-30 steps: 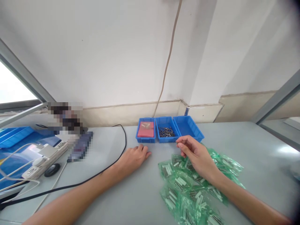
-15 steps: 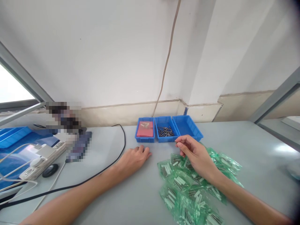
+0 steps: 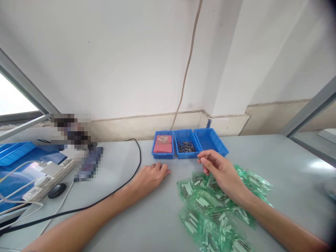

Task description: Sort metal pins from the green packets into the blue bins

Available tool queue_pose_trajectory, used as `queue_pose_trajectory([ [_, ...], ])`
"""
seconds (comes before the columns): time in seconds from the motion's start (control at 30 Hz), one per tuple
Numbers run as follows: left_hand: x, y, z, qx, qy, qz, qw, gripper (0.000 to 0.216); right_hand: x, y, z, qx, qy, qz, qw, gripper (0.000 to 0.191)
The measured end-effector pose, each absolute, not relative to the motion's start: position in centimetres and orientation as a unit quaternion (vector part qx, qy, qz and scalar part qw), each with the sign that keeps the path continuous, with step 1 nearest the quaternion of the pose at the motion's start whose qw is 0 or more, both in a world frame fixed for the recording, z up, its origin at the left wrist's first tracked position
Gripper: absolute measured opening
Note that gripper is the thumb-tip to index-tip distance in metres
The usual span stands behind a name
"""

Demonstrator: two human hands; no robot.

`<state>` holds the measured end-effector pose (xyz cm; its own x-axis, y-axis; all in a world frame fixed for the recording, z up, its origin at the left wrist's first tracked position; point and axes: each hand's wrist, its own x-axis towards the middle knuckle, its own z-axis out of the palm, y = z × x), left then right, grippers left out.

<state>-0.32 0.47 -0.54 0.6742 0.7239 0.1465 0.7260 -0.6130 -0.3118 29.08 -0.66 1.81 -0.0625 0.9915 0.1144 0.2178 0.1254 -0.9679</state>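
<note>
My left hand [image 3: 152, 176] rests on the grey tabletop with its fingers curled down. A small dark spot shows between those fingers, but what they hold, if anything, is hidden. My right hand [image 3: 219, 171] hovers over green plastic bags [image 3: 203, 203], thumb and forefinger pinched together. From the pinch sticks the tip of a small metal piece, apparently a screw [image 3: 198, 158]. Just beyond is a blue tray with loose metal screws [image 3: 187, 147]. The bags lie in a heap, each with white strips and metal pins inside.
Left of the screws, a blue tray [image 3: 153, 150] holds a pink packet [image 3: 162, 144]; another blue tray [image 3: 211, 140] stands to the right. A black cable [image 3: 115, 191] crosses the table by my left arm. A power strip [image 3: 48, 178] and a black mouse-like object [image 3: 57, 190] lie at left.
Almost nothing differs. My right hand has shifted very slightly, still pinching the small metal piece, and the view has moved a touch. My left hand stays put.
</note>
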Motion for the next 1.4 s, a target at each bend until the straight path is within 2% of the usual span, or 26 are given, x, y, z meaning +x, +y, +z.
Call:
queue_pose_trajectory([
  [0.23,-1.1,0.8,-0.6,-0.899,-0.422,-0.029,0.11,0.035,29.1,-0.7,1.8,-0.515,-0.583,0.424,0.463,0.031],
  [0.57,-1.9,1.7,-1.4,-0.901,-0.411,-0.118,0.07,0.059,29.3,-0.7,1.8,-0.515,-0.583,0.427,0.462,0.03],
  [0.97,-1.0,1.3,1.0,-0.777,-0.531,-0.235,-0.244,0.05,29.4,-0.7,1.8,-0.52,-0.587,0.419,0.458,0.029],
  [1.2,-1.0,1.5,0.4,-0.789,-0.507,-0.231,-0.258,0.049,29.4,-0.7,1.7,-0.515,-0.585,0.422,0.463,0.03],
  [1.4,-0.9,1.4,0.7,-0.753,-0.519,-0.256,-0.312,0.053,29.4,-0.6,1.6,-0.517,-0.587,0.423,0.458,0.032],
])
